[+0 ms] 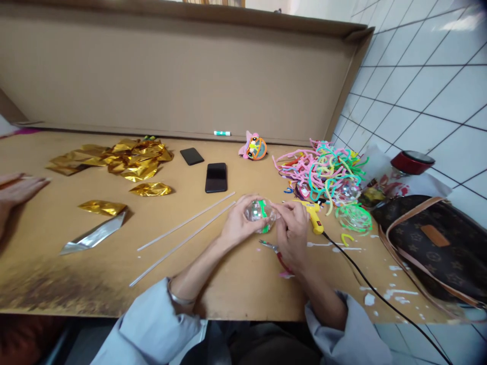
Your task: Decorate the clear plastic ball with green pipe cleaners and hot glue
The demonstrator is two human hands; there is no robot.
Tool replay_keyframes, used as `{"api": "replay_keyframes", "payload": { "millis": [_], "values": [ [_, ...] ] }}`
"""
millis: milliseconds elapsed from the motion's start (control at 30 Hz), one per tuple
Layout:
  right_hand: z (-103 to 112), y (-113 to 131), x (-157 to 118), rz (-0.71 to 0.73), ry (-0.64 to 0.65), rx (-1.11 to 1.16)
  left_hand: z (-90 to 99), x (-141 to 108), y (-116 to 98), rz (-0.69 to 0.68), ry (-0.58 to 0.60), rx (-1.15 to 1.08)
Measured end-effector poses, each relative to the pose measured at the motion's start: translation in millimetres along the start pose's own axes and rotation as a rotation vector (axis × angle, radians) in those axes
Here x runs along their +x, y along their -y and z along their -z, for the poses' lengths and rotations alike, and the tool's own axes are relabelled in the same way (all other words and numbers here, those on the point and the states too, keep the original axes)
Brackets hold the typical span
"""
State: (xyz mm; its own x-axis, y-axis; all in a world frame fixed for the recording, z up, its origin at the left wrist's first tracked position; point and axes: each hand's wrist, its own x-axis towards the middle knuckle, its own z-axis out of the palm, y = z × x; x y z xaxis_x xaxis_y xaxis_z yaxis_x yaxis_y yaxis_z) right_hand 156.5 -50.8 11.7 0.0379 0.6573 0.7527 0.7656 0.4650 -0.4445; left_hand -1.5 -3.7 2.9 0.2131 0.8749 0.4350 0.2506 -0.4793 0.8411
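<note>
A clear ball with a bright green band round it is held just above the table, near the middle of the view. My left hand wraps round its left side, thumb across the front. At the ball's right edge, the fingers of my right hand are pinched together; what they grip is too small to make out. Scissors with red handles lie partly hidden below my right hand. Just beyond that hand rests a yellow glue gun with a black cord.
Two clear sticks, two phones, gold foil and a silver strip lie leftward. Colourful pipe cleaners, a decorated ball, a jar and a brown bag are also there. Another person's hand rests far left.
</note>
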Motion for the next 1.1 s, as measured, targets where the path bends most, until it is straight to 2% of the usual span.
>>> {"api": "replay_keyframes", "payload": {
  "millis": [200, 1100],
  "values": [
    [-4.7, 0.9, 1.5, 0.062, 0.022, -0.055, 0.9, 0.4, -2.0, 0.009, 0.015, -0.001],
    [-6.3, -1.5, 3.7, 0.049, 0.053, -0.087, 3.2, 1.8, -9.7, 0.048, 0.047, 0.032]
  ]
}}
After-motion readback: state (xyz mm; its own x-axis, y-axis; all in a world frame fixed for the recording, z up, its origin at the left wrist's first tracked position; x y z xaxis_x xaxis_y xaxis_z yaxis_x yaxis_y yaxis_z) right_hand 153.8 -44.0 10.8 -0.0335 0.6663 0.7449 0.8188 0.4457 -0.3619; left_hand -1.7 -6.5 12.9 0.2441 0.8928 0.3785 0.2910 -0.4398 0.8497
